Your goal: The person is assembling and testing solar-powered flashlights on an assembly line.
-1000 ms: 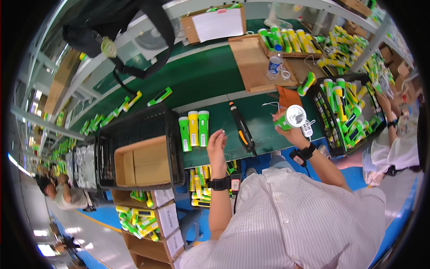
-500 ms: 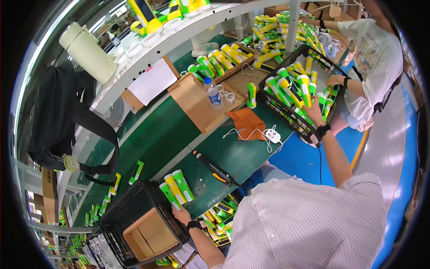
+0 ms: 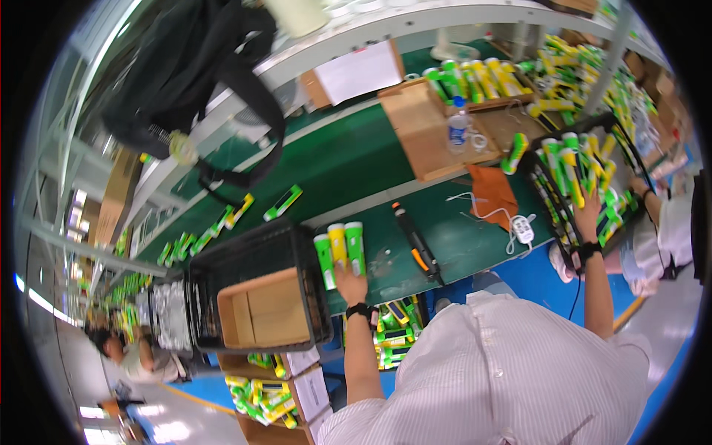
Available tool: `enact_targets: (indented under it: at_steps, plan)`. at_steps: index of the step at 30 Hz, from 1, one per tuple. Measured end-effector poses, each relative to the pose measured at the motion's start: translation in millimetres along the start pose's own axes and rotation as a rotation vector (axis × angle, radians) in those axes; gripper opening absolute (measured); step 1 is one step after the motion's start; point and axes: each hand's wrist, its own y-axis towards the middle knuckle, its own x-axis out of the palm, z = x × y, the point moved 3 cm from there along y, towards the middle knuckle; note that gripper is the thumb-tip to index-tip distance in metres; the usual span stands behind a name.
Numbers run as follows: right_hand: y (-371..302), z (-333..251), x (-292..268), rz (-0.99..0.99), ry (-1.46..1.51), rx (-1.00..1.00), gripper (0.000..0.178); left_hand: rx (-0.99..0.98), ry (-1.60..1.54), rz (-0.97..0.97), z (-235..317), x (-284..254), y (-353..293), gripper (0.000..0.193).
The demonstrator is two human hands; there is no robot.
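Note:
Three flashlights, a yellow one between two green ones, lie side by side on the green workbench. My left hand is at their near ends, its fingers closed around the yellow and right green ones. At the right, my right hand reaches into a black crate of green and yellow flashlights. Its fingers close on a yellow-and-white flashlight there; the grip is partly hidden. A black electric screwdriver with an orange trigger lies between my hands.
Left of my left hand stands a black crate with a cardboard box inside. An orange cloth, a white power strip and a water bottle lie or stand farther right. A co-worker's hand is at the right crate.
My view has turned, shifting the bench contents. My left hand has moved from the left green flashlight toward the yellow and right ones. My right hand stays at the flashlights in the crate.

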Motion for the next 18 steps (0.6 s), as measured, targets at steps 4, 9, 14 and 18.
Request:
enact_targets:
  at_steps: [4, 9, 14, 18]
  plan:
    - [-27, -97, -26, -0.036, 0.17, -0.202, 0.054, -0.155, 0.036, -0.243, 9, -8, -8, 0.074]
    - [-112, -205, 8, -0.436, 0.458, -0.434, 0.056, -0.205, 0.04, -0.141, 19, -16, -19, 0.073]
    - [-170, -236, 48, -0.758, 0.385, -0.662, 0.056, -0.25, -0.083, 0.017, 29, -5, -47, 0.068]
    - [-149, -253, 74, -0.684, 0.381, -0.679, 0.053, -0.399, -0.077, 0.078, 42, -1, -44, 0.063]
